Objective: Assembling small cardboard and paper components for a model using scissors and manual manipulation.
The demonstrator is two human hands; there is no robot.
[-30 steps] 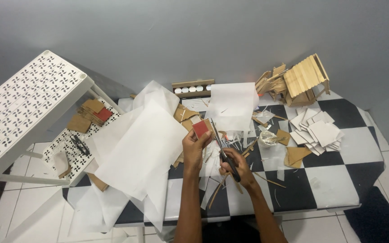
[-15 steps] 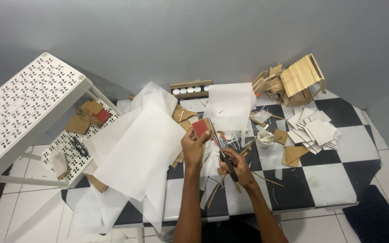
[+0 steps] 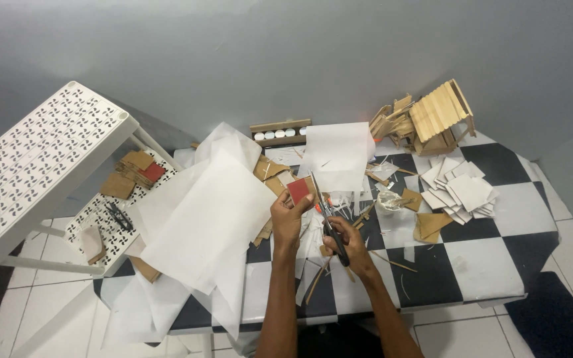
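My left hand (image 3: 288, 217) holds up a small red square piece of card (image 3: 298, 191) above the black-and-white checkered table (image 3: 472, 265). My right hand (image 3: 346, 240) grips black-handled scissors (image 3: 326, 222), whose blades point up toward the red piece's right edge. Thin wooden sticks and paper scraps lie under both hands.
Large white paper sheets (image 3: 207, 219) drape over the table's left side. A stick-built model house (image 3: 440, 119) stands at the back right, near a stack of white squares (image 3: 462, 192). A white perforated rack (image 3: 34, 159) at left holds cardboard pieces and another pair of scissors (image 3: 119, 216).
The hands have stayed almost in place with the red piece and scissors; the view has shifted slightly.
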